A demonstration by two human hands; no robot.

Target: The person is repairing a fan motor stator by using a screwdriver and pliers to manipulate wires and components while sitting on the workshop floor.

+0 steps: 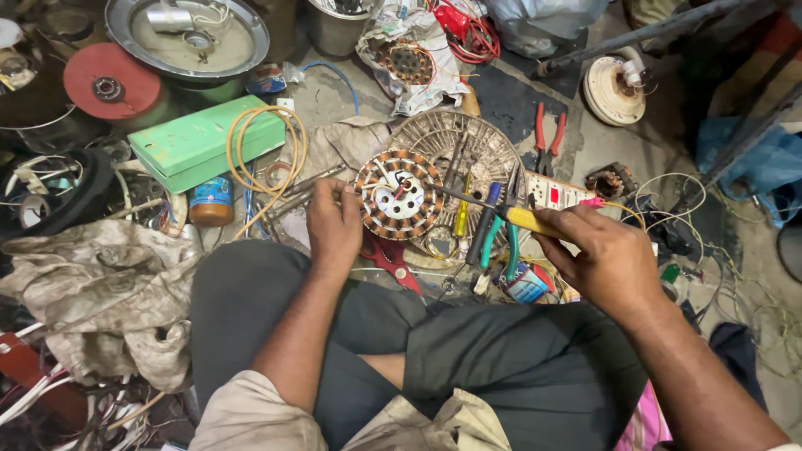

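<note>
The left hand [332,224] pinches the round copper-wound motor stator [398,194] at its edge; the right hand [603,255] grips a yellow-handled screwdriver [522,219] whose tip touches the stator.

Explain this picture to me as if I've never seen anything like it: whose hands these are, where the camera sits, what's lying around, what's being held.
The single view comes from a camera worn on a person's head, looking down at their lap as they sit cross-legged on the floor. The left hand steadies a round motor winding of copper coils. The right hand holds a yellow-handled screwdriver, its tip reaching toward that winding. Around them lie a green box, a loop of tan wire, red-handled pliers, red scissors and a crumpled cloth.
</note>
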